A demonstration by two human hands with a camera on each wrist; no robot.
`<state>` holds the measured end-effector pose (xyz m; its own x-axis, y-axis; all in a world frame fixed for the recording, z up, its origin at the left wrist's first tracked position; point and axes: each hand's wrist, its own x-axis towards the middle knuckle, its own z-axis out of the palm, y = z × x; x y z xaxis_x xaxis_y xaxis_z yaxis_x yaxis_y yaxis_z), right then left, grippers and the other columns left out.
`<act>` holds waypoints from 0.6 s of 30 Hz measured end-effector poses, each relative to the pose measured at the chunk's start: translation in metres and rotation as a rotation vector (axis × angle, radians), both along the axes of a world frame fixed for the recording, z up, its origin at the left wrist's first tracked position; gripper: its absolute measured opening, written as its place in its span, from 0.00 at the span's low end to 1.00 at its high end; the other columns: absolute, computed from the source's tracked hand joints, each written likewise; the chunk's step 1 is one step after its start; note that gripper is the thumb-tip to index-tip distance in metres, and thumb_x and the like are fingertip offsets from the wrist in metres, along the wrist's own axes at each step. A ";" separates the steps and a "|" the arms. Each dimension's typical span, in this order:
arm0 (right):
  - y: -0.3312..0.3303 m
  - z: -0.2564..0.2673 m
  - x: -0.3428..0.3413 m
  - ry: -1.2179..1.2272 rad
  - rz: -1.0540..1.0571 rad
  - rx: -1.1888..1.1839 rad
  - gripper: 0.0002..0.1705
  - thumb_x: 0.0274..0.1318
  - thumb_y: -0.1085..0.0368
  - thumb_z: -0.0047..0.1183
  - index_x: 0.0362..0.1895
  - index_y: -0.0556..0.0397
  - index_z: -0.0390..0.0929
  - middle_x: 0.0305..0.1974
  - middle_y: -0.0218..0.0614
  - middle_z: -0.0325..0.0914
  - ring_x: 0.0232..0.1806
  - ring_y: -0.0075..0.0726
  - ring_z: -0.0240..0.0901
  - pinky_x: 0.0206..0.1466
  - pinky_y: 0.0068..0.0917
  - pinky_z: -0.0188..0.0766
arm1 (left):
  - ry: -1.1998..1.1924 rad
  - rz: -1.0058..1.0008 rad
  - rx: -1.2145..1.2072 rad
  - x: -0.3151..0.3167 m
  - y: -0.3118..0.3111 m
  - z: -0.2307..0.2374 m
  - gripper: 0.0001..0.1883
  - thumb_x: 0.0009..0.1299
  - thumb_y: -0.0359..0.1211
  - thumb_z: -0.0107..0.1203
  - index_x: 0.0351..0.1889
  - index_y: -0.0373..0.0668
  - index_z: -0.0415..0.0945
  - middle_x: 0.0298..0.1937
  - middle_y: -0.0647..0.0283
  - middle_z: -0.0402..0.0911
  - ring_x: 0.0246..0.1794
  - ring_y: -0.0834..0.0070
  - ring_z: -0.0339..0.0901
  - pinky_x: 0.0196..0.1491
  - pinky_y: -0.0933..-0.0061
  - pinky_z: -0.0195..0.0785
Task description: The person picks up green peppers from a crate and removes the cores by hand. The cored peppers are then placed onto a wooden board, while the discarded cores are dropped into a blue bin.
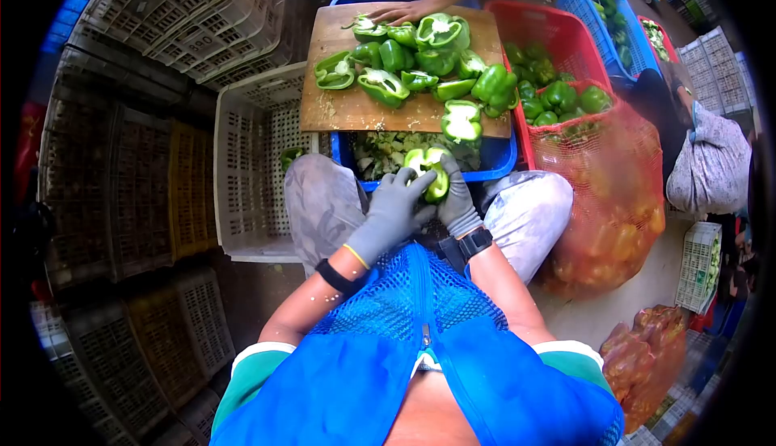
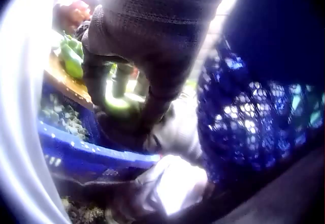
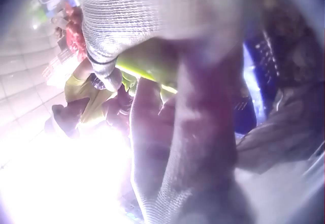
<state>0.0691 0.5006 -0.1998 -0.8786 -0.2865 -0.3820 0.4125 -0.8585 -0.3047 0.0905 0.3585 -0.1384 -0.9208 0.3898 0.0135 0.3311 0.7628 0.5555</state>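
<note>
two grey-gloved hands, the left hand (image 1: 392, 211) and the right hand (image 1: 459, 199), grasp a cut-open, bright green bell pepper (image 1: 436, 182) between them, by the near rim of a blue plastic crate (image 1: 503, 156) holding pale green scraps (image 1: 404, 143). to the left stands a perforated white plastic crate (image 1: 242, 171), to the right a bulging red mesh sack (image 1: 598, 195), and farther off a brown wooden board (image 1: 319, 114) bears a heap of cut green peppers (image 1: 396, 58), with another person's bare hand (image 1: 402, 12) at its far side.
</note>
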 end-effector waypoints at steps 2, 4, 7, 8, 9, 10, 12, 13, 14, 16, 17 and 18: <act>-0.004 0.004 0.007 0.096 0.102 0.138 0.17 0.58 0.62 0.53 0.51 0.49 0.69 0.47 0.35 0.74 0.48 0.34 0.73 0.52 0.31 0.72 | -0.155 -0.093 -0.109 -0.005 -0.013 0.002 0.30 0.53 0.37 0.64 0.57 0.56 0.69 0.47 0.56 0.72 0.41 0.52 0.76 0.41 0.56 0.72; -0.006 0.008 0.014 0.090 0.122 0.192 0.16 0.57 0.65 0.53 0.50 0.49 0.69 0.48 0.34 0.73 0.48 0.34 0.72 0.52 0.30 0.72 | -0.181 -0.149 -0.043 -0.008 -0.021 -0.006 0.27 0.52 0.33 0.63 0.53 0.53 0.70 0.45 0.56 0.73 0.39 0.52 0.77 0.38 0.57 0.72; -0.002 -0.004 0.018 0.106 0.124 0.337 0.16 0.57 0.65 0.52 0.51 0.50 0.69 0.48 0.34 0.73 0.47 0.35 0.73 0.50 0.32 0.73 | -0.114 -0.234 0.029 -0.007 -0.018 -0.012 0.19 0.53 0.34 0.62 0.43 0.48 0.72 0.43 0.56 0.73 0.39 0.53 0.76 0.38 0.59 0.72; 0.000 -0.020 0.019 0.231 0.026 0.616 0.17 0.57 0.63 0.52 0.51 0.50 0.69 0.48 0.34 0.73 0.46 0.36 0.74 0.49 0.33 0.73 | -0.063 -0.232 0.103 -0.004 -0.016 -0.018 0.16 0.54 0.34 0.62 0.40 0.47 0.73 0.42 0.57 0.73 0.39 0.54 0.76 0.39 0.60 0.71; 0.002 -0.045 0.019 0.361 -0.077 0.888 0.19 0.56 0.60 0.52 0.51 0.50 0.69 0.48 0.35 0.73 0.46 0.37 0.74 0.49 0.35 0.74 | -0.010 -0.228 0.174 -0.001 -0.015 -0.025 0.14 0.54 0.35 0.63 0.37 0.46 0.73 0.41 0.57 0.73 0.38 0.55 0.76 0.39 0.61 0.71; 0.005 -0.034 0.016 0.243 -0.135 0.777 0.21 0.56 0.57 0.53 0.52 0.49 0.69 0.47 0.35 0.74 0.45 0.38 0.74 0.48 0.36 0.74 | -0.001 -0.179 0.277 0.006 -0.014 -0.036 0.11 0.56 0.35 0.62 0.32 0.42 0.74 0.38 0.57 0.73 0.36 0.56 0.74 0.38 0.64 0.70; 0.012 0.018 0.004 -0.222 -0.211 0.166 0.25 0.54 0.50 0.53 0.53 0.49 0.69 0.46 0.36 0.75 0.45 0.40 0.75 0.46 0.39 0.75 | 0.070 0.025 0.432 0.018 -0.009 -0.055 0.09 0.59 0.33 0.62 0.31 0.41 0.73 0.33 0.57 0.74 0.33 0.61 0.75 0.36 0.67 0.69; 0.015 0.018 -0.001 -0.193 -0.270 0.226 0.30 0.52 0.45 0.53 0.53 0.48 0.69 0.45 0.36 0.76 0.46 0.39 0.75 0.48 0.39 0.75 | 0.041 0.268 0.669 0.019 -0.003 -0.063 0.09 0.61 0.32 0.61 0.30 0.39 0.73 0.30 0.61 0.74 0.30 0.70 0.75 0.34 0.71 0.68; 0.019 0.010 -0.006 -0.134 -0.350 0.288 0.29 0.53 0.45 0.53 0.53 0.47 0.69 0.46 0.35 0.76 0.46 0.39 0.75 0.48 0.41 0.75 | -0.178 0.485 0.690 0.017 -0.006 -0.071 0.09 0.63 0.33 0.61 0.35 0.40 0.73 0.30 0.64 0.76 0.29 0.76 0.73 0.34 0.75 0.67; 0.011 0.033 -0.010 -0.077 -0.336 0.205 0.29 0.54 0.44 0.54 0.54 0.46 0.68 0.46 0.34 0.75 0.46 0.39 0.75 0.48 0.43 0.76 | -0.723 0.812 1.058 0.002 -0.016 -0.070 0.12 0.64 0.33 0.61 0.42 0.42 0.73 0.33 0.63 0.77 0.31 0.75 0.74 0.36 0.77 0.68; 0.002 0.037 -0.015 -0.043 -0.305 0.232 0.29 0.54 0.43 0.54 0.54 0.46 0.68 0.46 0.34 0.75 0.46 0.38 0.75 0.48 0.44 0.76 | -0.597 0.787 1.001 -0.003 -0.015 -0.067 0.17 0.64 0.32 0.60 0.50 0.44 0.69 0.32 0.60 0.77 0.31 0.73 0.75 0.30 0.76 0.70; -0.012 0.042 -0.021 -0.006 -0.271 0.256 0.30 0.55 0.42 0.55 0.54 0.46 0.68 0.47 0.34 0.74 0.47 0.37 0.74 0.48 0.44 0.76 | -0.641 0.813 1.124 -0.006 -0.012 -0.070 0.23 0.64 0.31 0.60 0.55 0.42 0.63 0.34 0.59 0.77 0.28 0.75 0.74 0.27 0.77 0.69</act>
<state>0.0483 0.4885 -0.1581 -0.9068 0.0616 -0.4169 0.1836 -0.8328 -0.5223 0.0843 0.3468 -0.2088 -0.8392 -0.1480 -0.5233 -0.4699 -0.2873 0.8347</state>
